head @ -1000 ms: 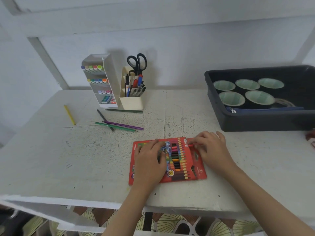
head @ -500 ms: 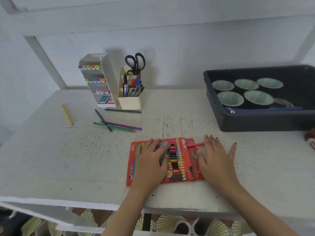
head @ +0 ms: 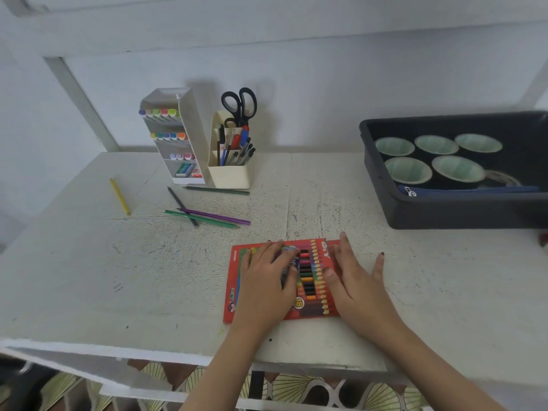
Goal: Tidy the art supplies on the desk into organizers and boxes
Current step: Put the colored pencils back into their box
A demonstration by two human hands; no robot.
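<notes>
A flat red box of coloured pencils lies near the desk's front edge. My left hand presses flat on its left half, fingers spread. My right hand lies flat across its right end, fingers spread and reaching onto the desk. Neither hand grips anything. Loose pencils lie further back on the left: a yellow pencil, a purple pencil, a green pencil, a dark grey pencil and a dark green pencil.
A white marker organizer and a cream pen holder with scissors stand at the back. A black bin with several cups sits at the right. The white desk ends close in front.
The red pencil that stuck out at the box's right end is no longer visible. My right hand has moved left onto the box and flattened over it. My left hand stays put.
</notes>
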